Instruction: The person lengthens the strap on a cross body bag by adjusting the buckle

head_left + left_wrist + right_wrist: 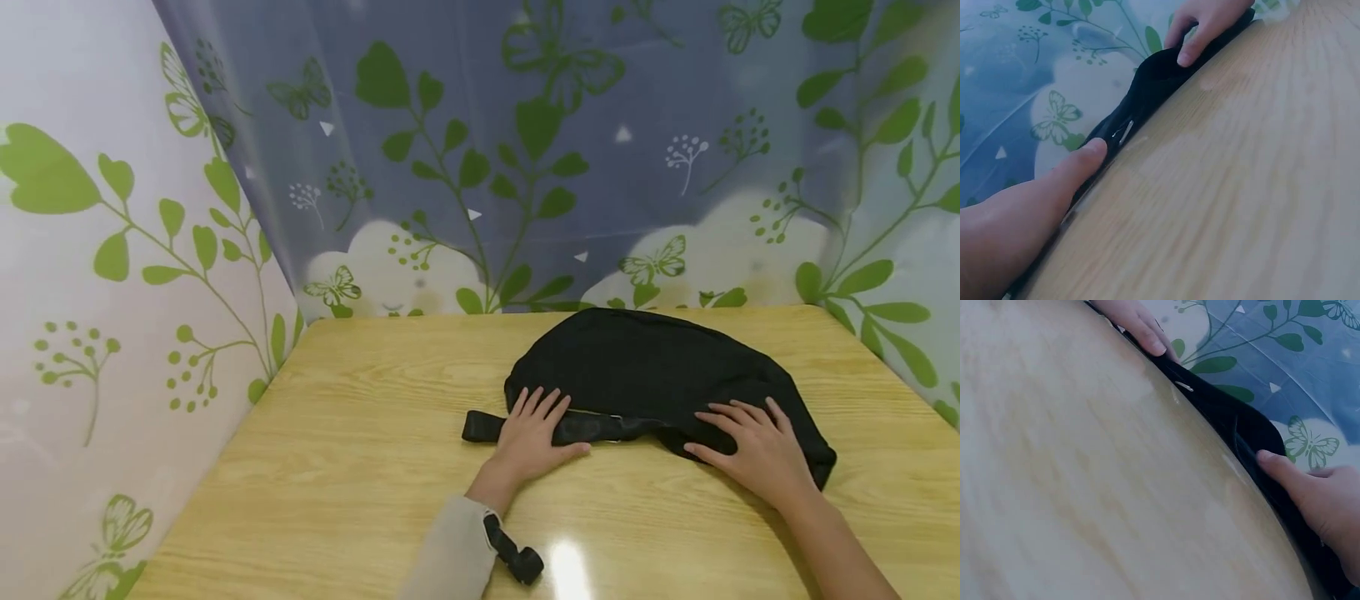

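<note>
A black fabric bag [645, 358] with a curved top lies on the wooden table. Along its near edge runs a black strap [585, 427] with a thin metal buckle [1125, 132]. My left hand [528, 437] rests across the strap and the bag's left corner, fingers spread and fairly straight. On the bag's lower right part, my right hand [761, 450] lies with spread, slightly bent fingers. Its thumb touches the near edge in the right wrist view, where the fabric bulges up beside it. The fingers' undersides are hidden in both wrist views.
The wooden table [337, 467] extends in front and to the left of the bag. A patterned curtain [450, 167] with leaves and butterflies hangs behind and at both sides. A black band [513, 550] with a rounded end sits at the left sleeve's cuff.
</note>
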{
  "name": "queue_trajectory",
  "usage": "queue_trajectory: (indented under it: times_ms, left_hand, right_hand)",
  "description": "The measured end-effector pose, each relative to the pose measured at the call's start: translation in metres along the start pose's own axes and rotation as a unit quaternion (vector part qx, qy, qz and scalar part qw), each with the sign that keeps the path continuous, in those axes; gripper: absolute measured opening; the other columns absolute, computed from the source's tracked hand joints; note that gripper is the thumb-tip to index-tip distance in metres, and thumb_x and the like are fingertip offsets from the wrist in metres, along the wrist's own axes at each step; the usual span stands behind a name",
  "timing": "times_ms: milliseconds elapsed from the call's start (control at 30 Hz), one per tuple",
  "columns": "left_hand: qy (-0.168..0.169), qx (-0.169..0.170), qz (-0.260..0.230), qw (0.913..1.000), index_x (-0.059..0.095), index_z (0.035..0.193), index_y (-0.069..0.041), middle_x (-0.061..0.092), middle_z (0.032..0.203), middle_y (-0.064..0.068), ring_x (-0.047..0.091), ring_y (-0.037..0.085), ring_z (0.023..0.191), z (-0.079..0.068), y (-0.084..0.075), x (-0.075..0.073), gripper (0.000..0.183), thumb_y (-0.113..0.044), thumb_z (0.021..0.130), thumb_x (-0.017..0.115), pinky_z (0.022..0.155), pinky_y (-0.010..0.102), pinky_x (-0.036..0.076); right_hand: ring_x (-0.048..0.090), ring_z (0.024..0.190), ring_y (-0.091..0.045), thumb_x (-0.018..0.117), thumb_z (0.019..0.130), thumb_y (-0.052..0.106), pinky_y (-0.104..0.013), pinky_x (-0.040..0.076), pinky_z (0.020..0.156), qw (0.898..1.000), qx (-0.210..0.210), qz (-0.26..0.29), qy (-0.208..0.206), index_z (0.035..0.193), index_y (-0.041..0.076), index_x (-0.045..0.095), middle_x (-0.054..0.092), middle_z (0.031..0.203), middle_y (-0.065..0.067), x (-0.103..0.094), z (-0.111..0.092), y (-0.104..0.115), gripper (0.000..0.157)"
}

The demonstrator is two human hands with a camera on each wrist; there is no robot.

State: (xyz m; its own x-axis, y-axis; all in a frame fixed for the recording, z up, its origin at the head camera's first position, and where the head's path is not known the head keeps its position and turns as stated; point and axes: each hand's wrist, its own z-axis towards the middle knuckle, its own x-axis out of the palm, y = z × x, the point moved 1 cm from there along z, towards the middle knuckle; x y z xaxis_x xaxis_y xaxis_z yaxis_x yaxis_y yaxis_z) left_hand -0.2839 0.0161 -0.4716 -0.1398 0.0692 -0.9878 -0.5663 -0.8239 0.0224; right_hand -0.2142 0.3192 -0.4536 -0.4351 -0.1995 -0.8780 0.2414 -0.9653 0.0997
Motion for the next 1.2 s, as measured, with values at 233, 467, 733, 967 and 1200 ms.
queue_trajectory:
  times_ms: [233,467,733,967,1200]
  left_hand:
    - [-0.025,-0.017,0.05,0.9983,0.032,0.143,-0.028,0.032,0.144,-0.006,0.026,0.016,0.132,0.001,0.004,-0.003,0.078,-0.075,0.082,0.02,0.106,0.045,-0.001]
    - [-0.038,-0.035,0.028,0.9982,0.035,0.142,-0.028,0.034,0.143,-0.006,0.027,0.015,0.132,0.003,0.016,-0.005,0.077,-0.075,0.082,0.027,0.106,0.048,0.003]
    - [-0.034,-0.011,0.004,0.9993,0.037,0.142,-0.023,0.035,0.143,-0.004,0.029,0.015,0.131,-0.014,0.026,-0.004,0.078,-0.072,0.081,0.037,0.107,0.043,0.005]
    - [-0.024,-0.034,0.014,0.999,0.037,0.142,-0.021,0.035,0.143,-0.002,0.028,0.017,0.131,-0.031,0.027,-0.007,0.075,-0.07,0.084,0.032,0.107,0.045,0.003]
    - [-0.043,-0.07,0.033,0.9961,0.041,0.14,-0.018,0.038,0.141,0.002,0.031,0.019,0.13,-0.04,0.031,-0.008,0.078,-0.072,0.084,0.027,0.106,0.049,0.001]
  right_hand:
    - [0.039,0.11,-0.045,0.062,0.074,0.061,-0.057,-0.008,0.101,0.994,0.106,-0.02,0.006,0.106,0.006,0.066,0.055,0.115,-0.024,-0.009,0.0,-0.005,0.064]
    - [0.042,0.109,-0.046,0.058,0.073,0.067,-0.062,0.017,0.096,0.996,0.073,-0.017,0.05,0.113,0.005,0.064,0.051,0.119,-0.025,-0.011,0.003,-0.005,0.074]
    - [0.046,0.105,-0.045,0.064,0.073,0.061,-0.059,0.032,0.087,0.999,0.004,-0.014,0.04,0.114,0.008,0.063,0.053,0.116,-0.022,-0.002,-0.002,-0.003,0.067]
    - [0.047,0.105,-0.042,0.065,0.072,0.061,-0.058,0.034,0.086,1.0,-0.008,-0.001,0.024,0.112,0.012,0.066,0.054,0.115,-0.019,0.011,0.004,0.005,0.063]
    - [0.047,0.106,-0.04,0.067,0.072,0.057,-0.057,0.034,0.086,0.999,-0.032,0.008,0.008,0.112,0.014,0.066,0.055,0.116,-0.015,0.022,0.022,0.012,0.059]
